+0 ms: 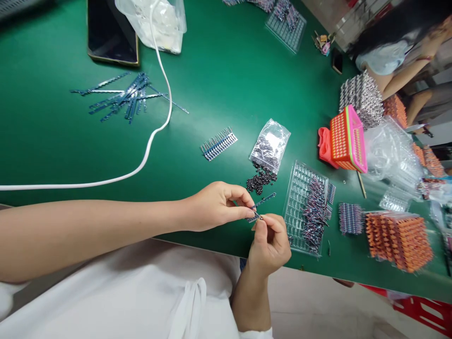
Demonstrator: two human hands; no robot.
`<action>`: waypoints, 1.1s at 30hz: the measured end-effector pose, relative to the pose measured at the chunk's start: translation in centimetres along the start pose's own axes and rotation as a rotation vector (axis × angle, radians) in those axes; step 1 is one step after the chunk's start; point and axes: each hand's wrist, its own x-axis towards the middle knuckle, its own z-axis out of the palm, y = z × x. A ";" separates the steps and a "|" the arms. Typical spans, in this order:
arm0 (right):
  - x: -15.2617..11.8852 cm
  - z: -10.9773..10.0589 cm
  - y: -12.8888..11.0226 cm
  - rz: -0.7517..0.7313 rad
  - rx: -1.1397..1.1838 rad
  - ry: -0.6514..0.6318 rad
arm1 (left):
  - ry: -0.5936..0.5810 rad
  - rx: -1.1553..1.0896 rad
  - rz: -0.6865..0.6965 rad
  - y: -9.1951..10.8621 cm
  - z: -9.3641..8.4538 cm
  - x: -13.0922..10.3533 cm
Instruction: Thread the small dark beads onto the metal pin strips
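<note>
My left hand (221, 207) is closed in a pinch on a thin blue strip (266, 199), whose far end sticks out past the fingers. Fingertips of my right hand (271, 242) are pressed together at the strip's near side, around a tiny dark bead (261, 218). Just beyond the hands lies a loose pile of shiny dark beads (259, 182), spilling from a clear plastic bag (271, 145). A blue strip set with a row of metal pins (219, 144) rests farther up the table. To the right, a clear compartment tray (294, 207) carries many thin pin-like pieces (315, 214).
Loose blue strips (130, 96) lie by a white cable (148, 146) crossing the green table (212, 70). A phone (113, 33) is at upper left. At right stand an orange basket (342, 139), stacked orange pieces (399, 240) and plastic bags (391, 148). Another person's arm (406, 70) is beyond.
</note>
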 end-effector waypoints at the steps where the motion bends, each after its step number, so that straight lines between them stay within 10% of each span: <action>1: 0.0 0.0 0.0 0.003 -0.004 -0.006 | 0.000 0.004 -0.002 0.1 0.0 0.0; 33: 0.6 -0.6 -0.1 0.200 0.189 -0.128 | -0.005 0.146 0.009 0.7 -0.2 -0.2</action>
